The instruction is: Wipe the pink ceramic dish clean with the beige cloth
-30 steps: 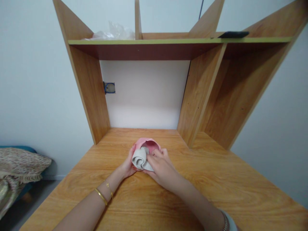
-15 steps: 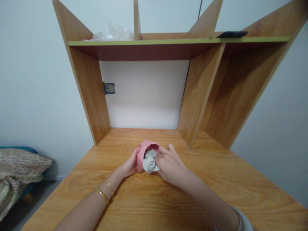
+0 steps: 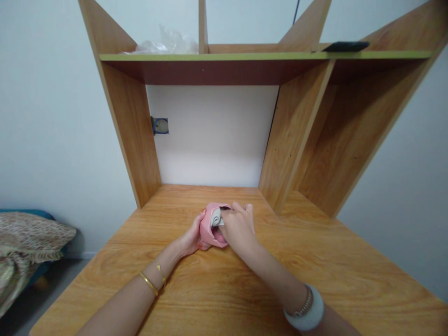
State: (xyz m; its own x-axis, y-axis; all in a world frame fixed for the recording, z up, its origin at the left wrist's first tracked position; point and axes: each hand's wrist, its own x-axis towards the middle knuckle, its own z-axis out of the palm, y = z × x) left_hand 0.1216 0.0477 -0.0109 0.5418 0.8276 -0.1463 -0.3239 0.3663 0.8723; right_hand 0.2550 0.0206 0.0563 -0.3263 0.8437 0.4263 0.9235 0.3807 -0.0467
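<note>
A pink fabric pouch (image 3: 210, 226) lies on the wooden desk (image 3: 315, 261) near its middle. A rolled grey cloth (image 3: 216, 217) sits mostly inside the pouch, with only a small end showing. My left hand (image 3: 193, 236) cups the pouch's left side, fingers curled round it. My right hand (image 3: 238, 226) is closed over the pouch's right side and the grey roll, fingers pressed against the opening. Both wrists rest low over the desk.
A wooden hutch stands at the back, with an upright divider (image 3: 290, 140) right of the hands. On the shelf (image 3: 245, 56) lie a crumpled clear plastic bag (image 3: 168, 43) and a dark flat object (image 3: 346, 46). A patterned blanket (image 3: 28, 238) lies at the far left.
The grey roll has gone from mostly outside the pink pouch to almost fully inside it. My right hand moved up and over the opening, and the pouch closed round the roll.
</note>
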